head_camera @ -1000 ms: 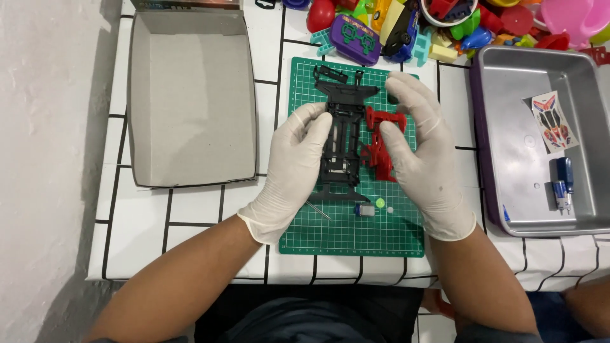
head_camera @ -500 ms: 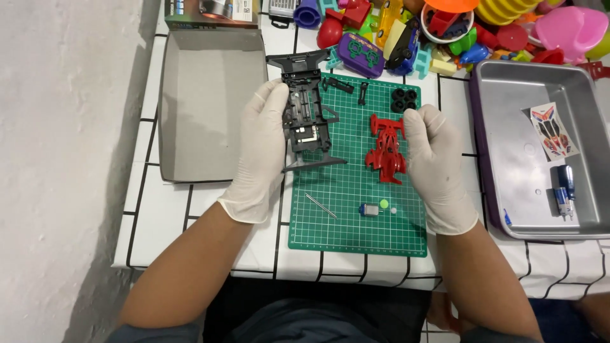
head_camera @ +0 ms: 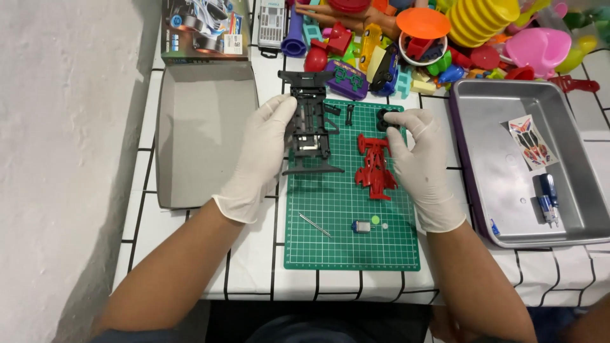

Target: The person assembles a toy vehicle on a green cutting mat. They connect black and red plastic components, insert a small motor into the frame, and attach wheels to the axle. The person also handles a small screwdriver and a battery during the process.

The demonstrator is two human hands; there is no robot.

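A: While the left hand (head_camera: pixel 260 152) grips the chassis (head_camera: pixel 310 124) by its left edge, what does the part look like?

B: Black plastic, long, ribbed and open in the middle; a wide bar crosses each end; it lies at the top left of the green mat (head_camera: pixel 349 235), its upper end over the mat's edge onto the white tiled table (head_camera: pixel 254 267); fingers closed on its side, thumb near the top.

A: And the right hand (head_camera: pixel 419 165)?

B: Gloved as well; it rests beside the red body (head_camera: pixel 375 166), touching its right side; fingertips reach up to the black wheels (head_camera: pixel 386 117) at the mat's top; whether they pinch a wheel or only touch it, cannot tell.

A: Small parts?

B: A thin metal shaft (head_camera: pixel 314 225), a small motor (head_camera: pixel 361 226) and a green gear (head_camera: pixel 375 220) lie low on the mat, apart from both hands; the gear's teeth are too small to make out.

A: Anything cut off?

B: The box (head_camera: pixel 203 133) sits left of the mat; the tray (head_camera: pixel 489 184), right, holds a sticker sheet (head_camera: pixel 532 141) and a screwdriver (head_camera: pixel 548 198); the toy pile (head_camera: pixel 445 38) runs out of the picture at the top.
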